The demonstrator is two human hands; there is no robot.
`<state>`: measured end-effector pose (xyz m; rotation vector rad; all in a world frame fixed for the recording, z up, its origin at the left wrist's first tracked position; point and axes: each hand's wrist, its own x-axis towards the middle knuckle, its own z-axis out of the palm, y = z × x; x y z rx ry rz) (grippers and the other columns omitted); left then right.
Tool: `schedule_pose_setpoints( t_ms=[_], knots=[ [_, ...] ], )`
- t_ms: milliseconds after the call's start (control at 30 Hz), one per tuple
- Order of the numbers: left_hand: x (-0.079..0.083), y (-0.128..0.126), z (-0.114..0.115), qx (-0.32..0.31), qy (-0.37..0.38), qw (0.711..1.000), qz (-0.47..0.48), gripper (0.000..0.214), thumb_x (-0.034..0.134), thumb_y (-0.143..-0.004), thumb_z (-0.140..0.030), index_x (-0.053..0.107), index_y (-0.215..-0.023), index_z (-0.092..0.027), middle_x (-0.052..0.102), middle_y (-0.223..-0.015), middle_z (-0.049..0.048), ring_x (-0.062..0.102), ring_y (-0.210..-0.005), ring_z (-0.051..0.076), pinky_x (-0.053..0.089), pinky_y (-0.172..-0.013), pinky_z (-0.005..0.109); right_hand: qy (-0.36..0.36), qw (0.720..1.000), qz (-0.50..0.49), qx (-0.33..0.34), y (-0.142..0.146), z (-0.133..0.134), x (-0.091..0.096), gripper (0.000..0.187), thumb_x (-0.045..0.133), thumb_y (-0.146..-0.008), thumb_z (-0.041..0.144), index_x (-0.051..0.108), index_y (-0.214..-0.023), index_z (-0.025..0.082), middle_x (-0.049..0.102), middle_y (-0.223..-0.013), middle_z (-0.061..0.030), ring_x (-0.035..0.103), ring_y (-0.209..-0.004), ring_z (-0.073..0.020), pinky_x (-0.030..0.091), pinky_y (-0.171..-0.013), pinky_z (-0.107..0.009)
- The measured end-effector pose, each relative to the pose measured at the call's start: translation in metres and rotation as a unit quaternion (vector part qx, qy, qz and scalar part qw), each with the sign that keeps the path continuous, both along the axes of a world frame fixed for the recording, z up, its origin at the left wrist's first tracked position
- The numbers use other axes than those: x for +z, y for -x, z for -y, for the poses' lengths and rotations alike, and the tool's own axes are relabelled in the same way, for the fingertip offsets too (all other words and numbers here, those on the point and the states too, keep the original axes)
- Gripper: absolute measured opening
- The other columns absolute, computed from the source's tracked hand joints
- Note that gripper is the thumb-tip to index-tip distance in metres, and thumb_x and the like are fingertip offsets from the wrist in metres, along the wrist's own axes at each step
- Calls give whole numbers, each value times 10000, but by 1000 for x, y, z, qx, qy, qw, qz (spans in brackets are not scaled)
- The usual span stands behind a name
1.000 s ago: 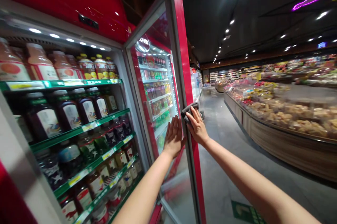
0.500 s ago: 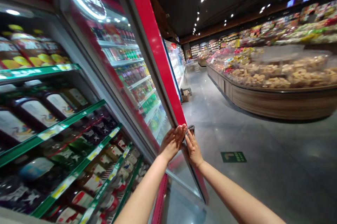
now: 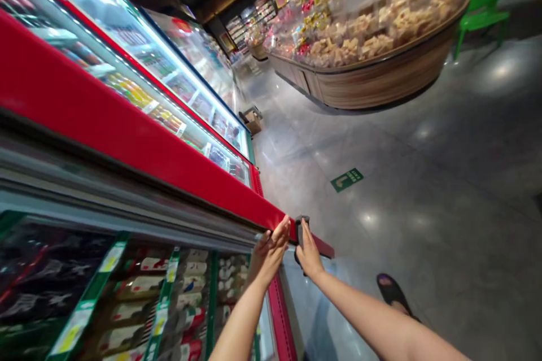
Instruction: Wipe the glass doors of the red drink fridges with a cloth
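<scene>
A glass fridge door with a red frame (image 3: pixel 178 174) stands ajar and slants across the view. My left hand (image 3: pixel 270 251) lies against the inner side of the door's edge, its fingers stretched out. On the outer side my right hand (image 3: pixel 310 253) rests at the dark door handle (image 3: pixel 300 231), fingers straight and flat rather than wrapped round it. Neither hand holds anything loose. Below and left of my left hand, shelves inside the fridge carry rows of bottles (image 3: pixel 122 310) behind green price strips (image 3: pixel 91 304).
More lit fridges (image 3: pixel 169 73) line the left side. A wood-sided display island (image 3: pixel 372 84) with bagged snacks curves at the back, beside a green chair (image 3: pixel 483 8). A green floor sign (image 3: pixel 347 179) and a sandalled foot (image 3: pixel 392 290) are on the grey floor.
The door has swung toward the fridge, narrowing the gap to the shelves, with both hands still at its edge. My view has tilted and turned downward; the chair and foot have come into sight.
</scene>
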<state>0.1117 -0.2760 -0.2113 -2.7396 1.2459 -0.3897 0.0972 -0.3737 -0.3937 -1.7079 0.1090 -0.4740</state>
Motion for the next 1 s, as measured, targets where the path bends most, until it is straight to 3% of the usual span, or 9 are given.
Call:
schedule_pose_setpoints(
  t_ms=[100,200,300,400,533,633,733,833,1000],
  knots=[
    [-19,2,2,26,-14,1000,-4,843,231,-865,25,-66,-1607,-242,380,-1584,14,343,-1456,93,458,-1147,359,-18,999,-39,-13,4,-2,-37,1002,425,-702,10,132,-1626,265,313,-1647,-62,295,-1508,-234,286,-1239,-470],
    [-22,1,5,36,-19,999,8,846,217,-848,28,11,-1620,-247,420,-1571,27,402,-1424,93,528,-1059,316,-30,997,-62,-14,6,-3,-53,982,406,-719,18,119,-1627,258,291,-1655,-69,259,-1520,-234,260,-1241,-488],
    [-17,-10,14,18,-21,999,28,842,221,-836,28,58,-1623,-223,466,-1542,55,452,-1397,97,563,-1005,311,-36,997,-66,-6,1,-3,-46,947,397,-757,33,113,-1626,281,239,-1673,-61,190,-1538,-235,227,-1245,-519],
    [-10,-30,27,6,-61,995,77,829,235,-817,36,178,-1611,-198,470,-1538,55,452,-1400,97,567,-996,309,-33,998,-46,9,-18,5,-23,929,400,-771,38,129,-1624,287,219,-1679,-54,158,-1545,-229,220,-1250,-521],
    [3,-66,42,-17,-215,959,183,708,366,-818,-52,456,-1502,-210,369,-1607,17,306,-1469,122,513,-1044,309,-20,999,10,37,-62,26,24,902,409,-760,39,217,-1610,270,281,-1660,-51,211,-1538,-211,244,-1254,-486],
    [27,-94,41,-43,-275,931,237,627,483,-851,-163,503,-1475,-225,277,-1649,-2,250,-1498,140,425,-1133,292,-18,995,64,69,-103,41,68,860,430,-772,60,278,-1594,259,338,-1636,-59,258,-1526,-208,260,-1253,-480],
    [70,-120,35,-35,-223,935,273,599,480,-922,-228,441,-1515,-150,206,-1667,40,253,-1525,194,273,-1255,338,-16,988,120,97,-144,49,120,858,440,-772,70,275,-1595,252,327,-1641,-61,257,-1528,-208,257,-1254,-498],
    [124,-141,32,-13,-127,946,297,607,452,-969,-221,348,-1557,-114,157,-1680,42,139,-1559,211,120,-1301,378,-10,975,182,125,-183,54,181,904,435,-743,52,245,-1603,257,270,-1664,-45,217,-1541,-205,227,-1264,-508],
    [212,-165,33,44,-22,939,341,667,439,-1007,-231,166,-1609,-141,232,-1667,37,74,-1568,181,125,-1297,351,34,946,296,131,-233,61,296,903,430,-751,59,219,-1608,249,271,-1664,-42,219,-1542,-209,241,-1263,-502]
  ],
)
